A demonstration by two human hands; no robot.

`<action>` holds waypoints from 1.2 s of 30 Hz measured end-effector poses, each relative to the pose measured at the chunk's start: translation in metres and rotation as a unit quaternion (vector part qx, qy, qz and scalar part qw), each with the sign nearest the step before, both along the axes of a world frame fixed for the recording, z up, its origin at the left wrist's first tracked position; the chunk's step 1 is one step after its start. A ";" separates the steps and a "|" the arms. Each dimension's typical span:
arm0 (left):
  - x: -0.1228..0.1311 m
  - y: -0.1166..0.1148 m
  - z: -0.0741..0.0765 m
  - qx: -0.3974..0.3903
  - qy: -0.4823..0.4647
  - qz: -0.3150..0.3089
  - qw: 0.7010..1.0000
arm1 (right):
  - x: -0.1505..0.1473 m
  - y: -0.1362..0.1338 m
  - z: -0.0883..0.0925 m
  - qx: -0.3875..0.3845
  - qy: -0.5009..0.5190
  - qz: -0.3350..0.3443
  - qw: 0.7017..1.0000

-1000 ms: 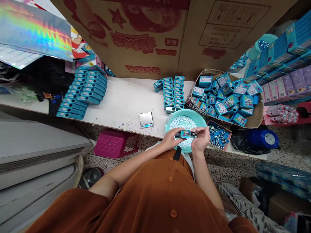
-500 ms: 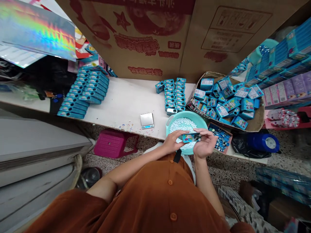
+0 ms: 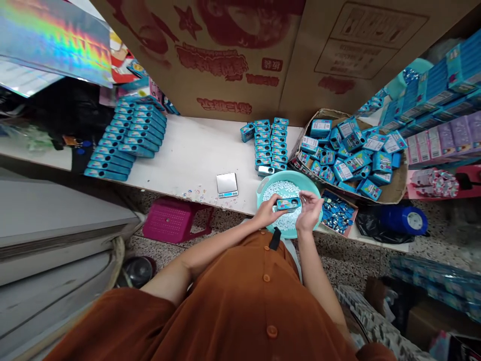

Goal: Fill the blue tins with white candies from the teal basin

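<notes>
L hand [image 3: 267, 213] has blue tin [image 3: 288, 204] in grip; R hand [image 3: 308, 214] cupped, contents unclear; slack hold cd drop tin onto pellets [image 3: 281, 188]

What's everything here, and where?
Table: one, white, centre
Printed carton: one, brown-red, table's back
Open carton: one, brown, table's right
Small boxes: many, blue, table and open carton
Scale: one, silver, table's front
Basin: one, turquoise, front centre
Pellets: many, white, in basin
Shiny pieces: many, blue-silver, tray beside basin
Stool: one, magenta, floor left
Roll: one, blue, right of tray
Packs: many, blue and purple, far right
Left hand: one, bare, holding blue box
Right hand: one, bare, beside box
</notes>
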State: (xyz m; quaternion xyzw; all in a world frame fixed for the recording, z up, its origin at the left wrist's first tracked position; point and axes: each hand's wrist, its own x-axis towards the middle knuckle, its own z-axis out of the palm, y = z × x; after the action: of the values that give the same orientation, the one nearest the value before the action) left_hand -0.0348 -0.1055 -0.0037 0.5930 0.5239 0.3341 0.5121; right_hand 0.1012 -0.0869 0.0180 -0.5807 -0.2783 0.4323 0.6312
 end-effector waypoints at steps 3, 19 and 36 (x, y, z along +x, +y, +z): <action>-0.017 0.005 -0.010 0.006 0.013 0.058 0.998 | 0.014 -0.009 -0.027 -0.042 -0.082 -0.003 0.996; -0.163 0.193 -0.117 0.024 0.250 0.279 0.927 | 0.026 -0.044 -0.075 -0.228 -0.108 -0.009 0.968; -0.092 0.211 -0.128 0.120 0.263 0.330 0.898 | 0.058 -0.068 -0.120 -0.290 -0.212 0.125 0.925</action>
State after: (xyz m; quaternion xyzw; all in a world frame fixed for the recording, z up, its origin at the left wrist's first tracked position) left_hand -0.1270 0.1058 -0.1316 0.5091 0.7613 0.3761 0.1405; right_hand 0.1590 -0.1546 -0.1022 -0.7772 -0.3382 0.4360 0.3026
